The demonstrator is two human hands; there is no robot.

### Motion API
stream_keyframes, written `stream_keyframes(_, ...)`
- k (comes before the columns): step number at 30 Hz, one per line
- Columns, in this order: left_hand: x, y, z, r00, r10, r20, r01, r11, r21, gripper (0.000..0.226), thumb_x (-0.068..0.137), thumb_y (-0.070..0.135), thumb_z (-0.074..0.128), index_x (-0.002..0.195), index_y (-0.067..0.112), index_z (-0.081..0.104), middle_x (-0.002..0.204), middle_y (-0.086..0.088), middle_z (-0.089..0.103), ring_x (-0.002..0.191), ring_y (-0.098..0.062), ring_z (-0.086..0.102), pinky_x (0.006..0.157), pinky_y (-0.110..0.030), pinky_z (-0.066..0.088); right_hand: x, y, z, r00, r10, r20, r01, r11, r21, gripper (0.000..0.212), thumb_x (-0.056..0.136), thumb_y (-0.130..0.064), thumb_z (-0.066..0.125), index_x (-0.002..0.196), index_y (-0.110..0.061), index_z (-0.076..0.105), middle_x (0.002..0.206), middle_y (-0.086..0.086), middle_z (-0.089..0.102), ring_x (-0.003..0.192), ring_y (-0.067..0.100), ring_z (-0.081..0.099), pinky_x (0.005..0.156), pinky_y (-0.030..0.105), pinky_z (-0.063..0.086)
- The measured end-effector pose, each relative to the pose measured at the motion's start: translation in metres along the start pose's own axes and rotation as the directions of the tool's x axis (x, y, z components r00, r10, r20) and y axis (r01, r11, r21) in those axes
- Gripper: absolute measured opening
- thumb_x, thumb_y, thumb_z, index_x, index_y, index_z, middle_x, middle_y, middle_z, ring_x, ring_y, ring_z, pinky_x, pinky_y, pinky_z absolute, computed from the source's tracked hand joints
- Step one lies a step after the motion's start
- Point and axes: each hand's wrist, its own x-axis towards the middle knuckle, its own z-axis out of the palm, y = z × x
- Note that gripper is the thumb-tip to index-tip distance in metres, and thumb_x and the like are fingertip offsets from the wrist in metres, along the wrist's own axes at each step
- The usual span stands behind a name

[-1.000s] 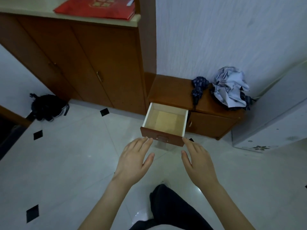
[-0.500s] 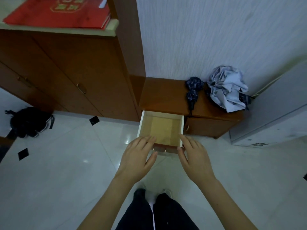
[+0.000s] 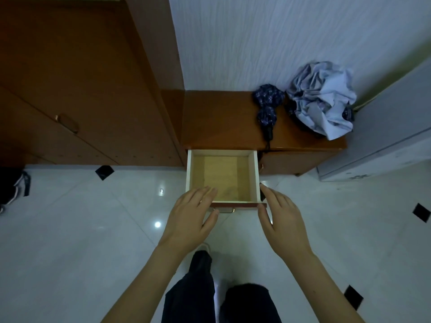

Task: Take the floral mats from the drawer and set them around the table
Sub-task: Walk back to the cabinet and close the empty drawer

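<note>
A small wooden drawer (image 3: 254,173) is pulled out of a low cabinet (image 3: 219,120). I see only its pale bare bottom; no floral mats show inside. My left hand (image 3: 190,220) hovers over the drawer's front left corner with straight fingers reaching over the rim. My right hand (image 3: 281,217) is held flat beside the front right corner, fingertips near the drawer's side. Neither hand holds anything. A metal handle (image 3: 225,210) shows under the front panel.
A tall brown cupboard (image 3: 81,89) stands to the left. A folded dark umbrella (image 3: 267,113) and a crumpled pale cloth (image 3: 324,99) lie on the low cabinet. A white appliance (image 3: 384,145) is at right. A black bag (image 3: 11,185) sits on the glossy tiled floor.
I have come closer and now look straight down into the drawer. Both hands moved forward to the drawer's front corners.
</note>
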Motion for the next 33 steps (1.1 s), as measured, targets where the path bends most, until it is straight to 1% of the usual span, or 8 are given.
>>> stream_keyframes(5, 0.011, -0.051, 0.061, 0.999, -0.017, -0.034, 0.017, 1.000, -0.004, 0.050, 0.095, 0.040, 0.038, 0.136, 0.015, 0.050, 0.133, -0.002, 0.055, 0.123, -0.015, 0.044, 0.102, -0.032, 0.038, 0.037, 0.025, 0.070, 0.999, -0.047, 0.008, 0.048, 0.998, -0.032, 0.049, 0.095, -0.036, 0.035, 0.139, -0.016, 0.047, 0.129, 0.001, 0.059, 0.117, 0.019, 0.054, 0.099, 0.036, 0.043)
stream_keyframes(8, 0.017, -0.075, 0.116, 0.999, -0.030, -0.026, 0.030, 0.999, -0.024, 0.050, 0.095, 0.041, 0.039, 0.137, 0.017, 0.048, 0.136, -0.001, 0.053, 0.125, -0.016, 0.044, 0.103, -0.035, 0.040, 0.056, 0.049, 0.122, 0.996, -0.092, 0.018, 0.093, 0.992, -0.084, 0.052, 0.094, -0.037, 0.031, 0.138, -0.014, 0.048, 0.129, 0.004, 0.059, 0.117, 0.023, 0.054, 0.099, 0.041, 0.045)
stream_keyframes(12, 0.029, -0.111, 0.199, 1.000, -0.017, -0.018, 0.017, 1.000, -0.013, 0.050, 0.095, 0.044, 0.040, 0.138, 0.019, 0.047, 0.138, 0.000, 0.051, 0.128, -0.018, 0.045, 0.103, -0.040, 0.042, 0.073, 0.087, 0.203, 0.989, -0.145, 0.019, 0.146, 0.984, -0.098, 0.051, 0.094, -0.036, 0.033, 0.138, -0.014, 0.048, 0.129, 0.005, 0.059, 0.115, 0.023, 0.055, 0.097, 0.040, 0.044)
stream_keyframes(17, 0.034, -0.154, 0.280, 0.999, 0.031, -0.043, -0.029, 0.997, 0.065, 0.052, 0.094, 0.046, 0.039, 0.138, 0.020, 0.047, 0.139, 0.002, 0.051, 0.128, -0.018, 0.044, 0.103, -0.036, 0.040, 0.079, 0.133, 0.288, 0.979, -0.202, 0.022, 0.203, 0.972, -0.120, 0.053, 0.095, -0.041, 0.032, 0.141, -0.018, 0.044, 0.134, 0.003, 0.056, 0.121, 0.023, 0.052, 0.098, 0.042, 0.045)
stream_keyframes(22, 0.036, -0.187, 0.328, 0.992, 0.089, -0.088, -0.072, 0.982, 0.172, 0.056, 0.093, 0.053, 0.037, 0.140, 0.023, 0.045, 0.140, 0.003, 0.049, 0.130, -0.018, 0.042, 0.105, -0.031, 0.031, 0.080, 0.169, 0.336, 0.952, -0.305, -0.011, 0.299, 0.939, -0.170, 0.053, 0.095, -0.044, 0.037, 0.141, -0.020, 0.044, 0.134, 0.003, 0.056, 0.123, 0.023, 0.050, 0.099, 0.043, 0.044)
stream_keyframes(27, 0.034, -0.203, 0.351, 0.976, 0.152, -0.158, -0.112, 0.965, 0.239, 0.059, 0.091, 0.058, 0.038, 0.136, 0.022, 0.050, 0.135, 0.000, 0.054, 0.127, -0.021, 0.047, 0.102, -0.036, 0.040, 0.078, 0.193, 0.360, 0.907, -0.414, -0.073, 0.390, 0.893, -0.223, 0.057, 0.092, -0.050, 0.041, 0.141, -0.020, 0.046, 0.130, 0.002, 0.058, 0.123, 0.022, 0.050, 0.098, 0.038, 0.044)
stream_keyframes(30, 0.034, -0.207, 0.360, 0.976, 0.152, -0.158, -0.104, 0.956, 0.275, 0.060, 0.089, 0.061, 0.038, 0.131, 0.021, 0.056, 0.124, 0.004, 0.061, 0.116, -0.018, 0.053, 0.094, -0.032, 0.042, 0.080, 0.202, 0.366, 0.900, -0.428, -0.083, 0.389, 0.874, -0.290, 0.059, 0.091, -0.054, 0.041, 0.137, -0.020, 0.049, 0.116, -0.002, 0.063, 0.106, 0.018, 0.057, 0.083, 0.030, 0.048)
stream_keyframes(33, 0.034, -0.209, 0.367, 0.982, 0.141, -0.126, -0.093, 0.942, 0.324, 0.058, 0.089, 0.064, 0.034, 0.117, 0.023, 0.063, 0.102, 0.009, 0.065, 0.096, -0.013, 0.057, 0.080, -0.028, 0.046, 0.081, 0.210, 0.369, 0.905, -0.416, -0.085, 0.375, 0.877, -0.300, 0.055, 0.089, -0.057, 0.041, 0.126, -0.019, 0.056, 0.098, -0.006, 0.063, 0.085, 0.013, 0.059, 0.063, 0.022, 0.045)
